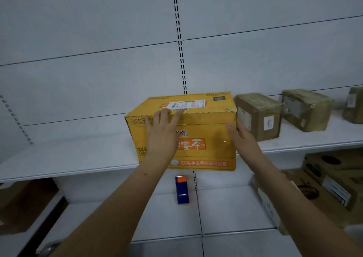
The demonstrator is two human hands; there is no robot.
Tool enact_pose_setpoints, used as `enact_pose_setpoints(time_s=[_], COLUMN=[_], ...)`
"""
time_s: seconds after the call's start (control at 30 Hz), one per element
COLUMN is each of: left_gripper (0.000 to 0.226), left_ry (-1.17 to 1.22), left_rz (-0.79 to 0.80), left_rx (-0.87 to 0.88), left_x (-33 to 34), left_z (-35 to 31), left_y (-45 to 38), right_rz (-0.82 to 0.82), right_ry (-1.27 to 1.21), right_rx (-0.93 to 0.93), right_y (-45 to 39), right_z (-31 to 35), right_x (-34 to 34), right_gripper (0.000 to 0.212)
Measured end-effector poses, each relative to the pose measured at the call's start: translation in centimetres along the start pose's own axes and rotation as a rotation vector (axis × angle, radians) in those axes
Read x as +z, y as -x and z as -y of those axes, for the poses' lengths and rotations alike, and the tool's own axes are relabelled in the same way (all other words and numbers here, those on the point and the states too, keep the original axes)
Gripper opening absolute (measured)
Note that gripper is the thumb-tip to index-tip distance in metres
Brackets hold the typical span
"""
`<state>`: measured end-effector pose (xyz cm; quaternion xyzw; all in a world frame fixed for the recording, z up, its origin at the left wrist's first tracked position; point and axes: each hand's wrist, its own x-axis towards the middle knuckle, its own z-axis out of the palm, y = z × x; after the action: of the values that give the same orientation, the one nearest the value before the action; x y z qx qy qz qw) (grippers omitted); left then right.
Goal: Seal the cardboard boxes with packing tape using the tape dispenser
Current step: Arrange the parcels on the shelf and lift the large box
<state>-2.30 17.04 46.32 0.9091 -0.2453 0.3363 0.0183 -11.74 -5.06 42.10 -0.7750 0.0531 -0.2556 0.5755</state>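
At the centre of the frame the yellow printed cardboard box sits on the white metal shelf, the left hand flat on its front with fingers spread over the top edge, the right hand open against its right corner, neither gripping. The blue and orange tape dispenser lies unheld on the lower shelf, so taping this box looks not yet begun. The brown boxes at right appear already wrapped in tape.
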Motion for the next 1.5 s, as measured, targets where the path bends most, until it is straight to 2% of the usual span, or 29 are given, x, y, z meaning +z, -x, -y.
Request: enact_pose_setpoints(time_s=[0.1,0.23,0.3,0.4,0.47,0.57,0.7,0.87,1.0,1.07,1.1,1.17,1.2,1.23,1.3,1.37,1.43,1.5], left_gripper=[0.076,0.079,0.071,0.058,0.064,0.080,0.089,0.091,0.084,0.080,0.077,0.064,0.057,0.053,0.047,0.042,0.041,0.042], left_ry=[-0.034,-0.022,0.008,0.059,0.068,0.095,0.174,0.276,0.290,0.245,0.214,0.293,0.422,0.563,0.715,0.739,0.808,0.865], left_rz=[-0.051,-0.062,-0.065,-0.080,-0.038,0.070,0.156,0.180,0.180,0.123,0.027,-0.251,-0.333,-0.338,-0.179,0.027,0.200,0.356], left_rx=[-0.035,-0.011,-0.018,-0.167,-0.226,-0.197,-0.177,-0.162,-0.161,-0.171,-0.150,-0.057,-0.015,0.046,0.274,0.471,0.445,0.325], left_x=[0.9,1.9,2.6,3.8,4.6,5.1,5.8,7.0,7.5,7.4,7.1,6.6,6.4,6.5,7.5,10.5,13.5,15.2], left_z=[-0.2,0.4,1.5,3.3,4.3,5.6,7.7,9.9,10.3,10.0,9.4,7.0,5.0,2.5,-2.4,-6.6,-9.7,-11.9], left_y=[-1.2,-2.5,-3.2,-3.6,-3.7,-4.7,-6.3,-7.5,-8.1,-7.8,-7.5,-6.5,-5.5,-4.1,-1.1,1.0,1.6,1.1], right_rz=[-0.045,0.001,0.035,0.045,0.044,0.034,0.011,-0.006,-0.002,0.043,0.041,-0.053,-0.128,-0.199,-0.324,-0.432,-0.469,-0.446], right_ry=[0.213,0.300,0.323,0.359,0.371,0.401,0.479,0.499,0.510,0.506,0.511,0.547,0.573,0.610,0.702,0.742,0.733,0.672], right_rx=[-0.034,-0.016,-0.037,-0.056,-0.035,-0.039,-0.009,0.041,0.055,0.081,0.085,0.025,-0.038,-0.107,-0.160,-0.102,0.012,0.114], right_y=[-2.4,-6.0,-7.6,-9.8,-11.3,-13.1,-14.7,-15.4,-15.2,-14.3,-13.5,-11.4,-10.2,-9.2,-7.1,-5.4,-5.0,-5.5], right_z=[-0.6,-2.1,-2.6,-3.6,-4.0,-4.5,-4.3,-3.9,-2.9,-2.2,-2.0,-1.6,-1.5,-1.8,-2.2,-3.3,-4.5,-5.5], right_x=[0.5,0.3,0.3,1.1,2.1,3.4,4.8,6.3,6.5,5.8,5.2,3.4,2.1,0.5,-3.2,-7.0,-10.0,-11.9], right_gripper=[0.062,0.060,0.059,0.056,0.054,0.051,0.048,0.050,0.049,0.063,0.070,0.059,0.051,0.043,0.032,0.026,0.036,0.070])
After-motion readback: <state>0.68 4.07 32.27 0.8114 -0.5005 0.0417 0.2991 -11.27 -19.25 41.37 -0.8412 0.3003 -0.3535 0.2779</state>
